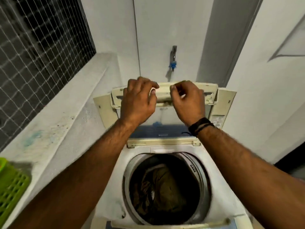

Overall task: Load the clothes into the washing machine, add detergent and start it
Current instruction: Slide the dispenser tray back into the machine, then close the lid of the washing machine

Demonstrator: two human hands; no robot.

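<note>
Reaching both hands to the far end of the washing machine [113, 187], I am gripping the top edge of the raised, folded lid [165, 92]. My left hand [137, 100] is curling over the lid's left part, thumb and fingers pinching the rim; my right hand [188, 101] is curling over it just right of centre, fingertips hooked on the same edge. Whether something small and white is also sitting between the left fingers, I cannot tell.

The lid's long axis is running left to right, directly under both sets of fingers, and it is standing up against the far wall, below the tap [173, 58]. The open drum [198, 171] is lying nearer to me than the hands, between my forearms, with the clothes [161, 187] already sitting in a dark heap inside it.

So I judge that the coming move is turning on this: the lid is hinging toward me, and both hands are placed evenly to draw it near and down over the drum. A green basket [11, 192] is sitting at the near left.
</note>
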